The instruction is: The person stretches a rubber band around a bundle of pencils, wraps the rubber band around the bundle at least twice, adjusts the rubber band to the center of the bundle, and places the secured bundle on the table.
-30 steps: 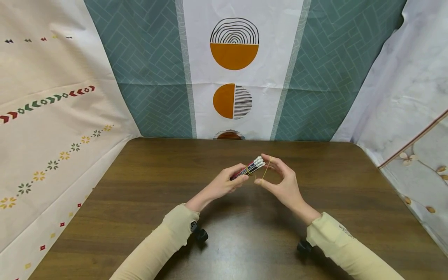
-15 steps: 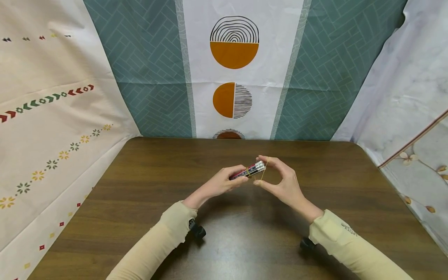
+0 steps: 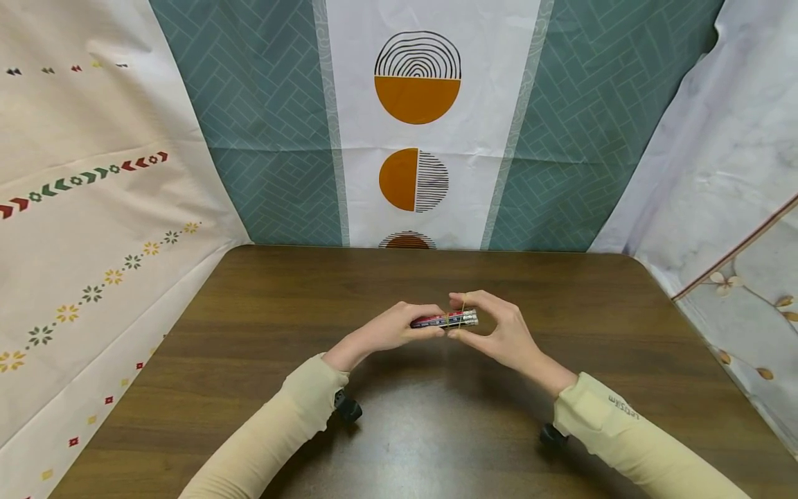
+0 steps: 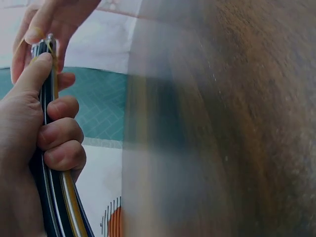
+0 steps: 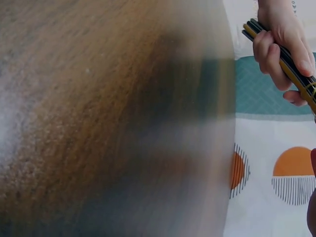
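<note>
A bundle of pencils (image 3: pixel 429 321), dark, red and yellow-sided, is gripped by my left hand (image 3: pixel 388 328) above the table, its pale eraser ends pointing right. One yellow rubber band (image 3: pixel 447 321) sits round the bundle near the left fingertips. Between the thumb and fingers of my right hand (image 3: pixel 510 334), a second rubber band (image 3: pixel 461 320) is stretched and encircles the eraser ends. In the left wrist view, the left fingers (image 4: pixel 61 133) curl round the pencils (image 4: pixel 71 202). The right wrist view catches the pencils (image 5: pixel 295 74) at its edge; most of the right hand is outside it.
Beneath both hands lies a brown wooden table (image 3: pixel 299 298). A teal and white patterned cloth (image 3: pixel 280 138) hangs behind its far edge, with pale cloths on either side. A black wrist camera (image 3: pixel 348 407) sits below the left cuff, another (image 3: pixel 551 436) below the right.
The bundle has tilted down to nearly level. My right hand has lowered and moved slightly left, bringing its stretched rubber band from beyond the eraser ends to around them.
</note>
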A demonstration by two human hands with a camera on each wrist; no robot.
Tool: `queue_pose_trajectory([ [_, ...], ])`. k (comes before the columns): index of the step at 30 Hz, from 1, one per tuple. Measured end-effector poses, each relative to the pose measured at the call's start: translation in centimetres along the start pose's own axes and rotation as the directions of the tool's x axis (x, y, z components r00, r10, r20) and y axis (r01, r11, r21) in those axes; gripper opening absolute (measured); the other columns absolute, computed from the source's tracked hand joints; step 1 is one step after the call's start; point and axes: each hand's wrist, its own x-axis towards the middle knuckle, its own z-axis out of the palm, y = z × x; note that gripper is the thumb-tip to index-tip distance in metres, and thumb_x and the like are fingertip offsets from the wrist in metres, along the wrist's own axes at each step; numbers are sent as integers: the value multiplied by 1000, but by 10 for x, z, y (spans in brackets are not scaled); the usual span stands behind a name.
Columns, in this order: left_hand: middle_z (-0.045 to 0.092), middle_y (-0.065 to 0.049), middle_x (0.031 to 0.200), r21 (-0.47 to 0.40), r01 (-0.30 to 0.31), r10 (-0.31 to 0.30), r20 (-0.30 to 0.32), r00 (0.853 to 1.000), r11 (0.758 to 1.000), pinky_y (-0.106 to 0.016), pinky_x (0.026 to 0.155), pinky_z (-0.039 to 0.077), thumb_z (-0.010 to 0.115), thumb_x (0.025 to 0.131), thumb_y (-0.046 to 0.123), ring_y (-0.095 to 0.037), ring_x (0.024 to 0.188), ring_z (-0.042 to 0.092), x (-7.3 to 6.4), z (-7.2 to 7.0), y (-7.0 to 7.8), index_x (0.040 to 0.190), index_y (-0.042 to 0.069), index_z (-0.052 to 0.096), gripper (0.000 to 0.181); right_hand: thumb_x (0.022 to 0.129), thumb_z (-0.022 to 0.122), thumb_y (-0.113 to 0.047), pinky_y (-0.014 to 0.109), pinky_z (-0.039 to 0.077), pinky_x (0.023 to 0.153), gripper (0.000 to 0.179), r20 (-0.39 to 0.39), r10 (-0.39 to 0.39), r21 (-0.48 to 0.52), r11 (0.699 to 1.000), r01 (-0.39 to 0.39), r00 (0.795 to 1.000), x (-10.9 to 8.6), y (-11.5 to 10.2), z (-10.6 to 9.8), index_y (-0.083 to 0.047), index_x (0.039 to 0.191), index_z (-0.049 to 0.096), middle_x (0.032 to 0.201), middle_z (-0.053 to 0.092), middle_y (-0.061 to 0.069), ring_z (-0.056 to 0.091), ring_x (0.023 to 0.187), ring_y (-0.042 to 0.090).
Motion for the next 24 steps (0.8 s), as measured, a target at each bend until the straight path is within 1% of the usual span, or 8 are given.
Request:
queue_pose_trajectory([
  [3, 63, 8, 87, 66, -14, 12, 21, 1000, 998, -19, 64, 41, 62, 98, 32, -2, 65, 47, 1, -2, 3, 110, 20, 66, 18, 68, 90, -8, 18, 49, 94, 59, 24, 10, 5, 1000, -10, 1000, -1, 0, 0, -15, 122, 68, 113, 73, 2, 69, 103, 12],
  [6, 59, 9, 81, 130, -26, 21, 41, 999, 991, -18, 62, 39, 62, 98, 33, -1, 63, 45, 2, -5, 6, 107, 20, 65, 16, 70, 89, -8, 21, 51, 89, 54, 46, 27, 5, 1000, -27, 999, -2, -1, 0, -13, 120, 69, 112, 73, 2, 69, 98, 13],
  [11, 53, 9, 75, 204, -20, 7, 65, 998, 979, -17, 58, 36, 62, 97, 36, -1, 60, 44, 3, -8, 10, 104, 20, 64, 18, 70, 89, -9, 26, 51, 84, 48, 64, 32, -25, 999, -31, 997, -4, -1, 1, -9, 115, 72, 107, 74, 1, 69, 93, 13],
  [14, 55, 9, 76, 225, -13, -4, 73, 997, 974, -17, 58, 36, 62, 97, 39, -1, 60, 45, 3, -8, 10, 107, 21, 65, 21, 70, 89, -10, 28, 49, 83, 48, 65, 28, -35, 999, -26, 998, -5, -1, 1, -9, 114, 72, 106, 75, 1, 70, 92, 13],
  [18, 57, 9, 77, 232, -13, -6, 80, 997, 973, -18, 57, 37, 61, 97, 40, -1, 60, 46, 3, -8, 10, 110, 22, 66, 23, 70, 89, -10, 27, 48, 84, 47, 63, 31, -37, 999, -29, 998, -7, -1, 1, -12, 114, 73, 106, 75, 1, 69, 94, 13],
  [24, 58, 9, 78, 249, -14, -7, 85, 996, 968, -17, 58, 37, 62, 97, 40, -1, 61, 47, 3, -8, 10, 113, 22, 66, 24, 71, 88, -9, 26, 50, 83, 43, 69, 48, -36, 998, -46, 996, -8, -1, 1, -12, 112, 73, 104, 75, 1, 69, 93, 13],
])
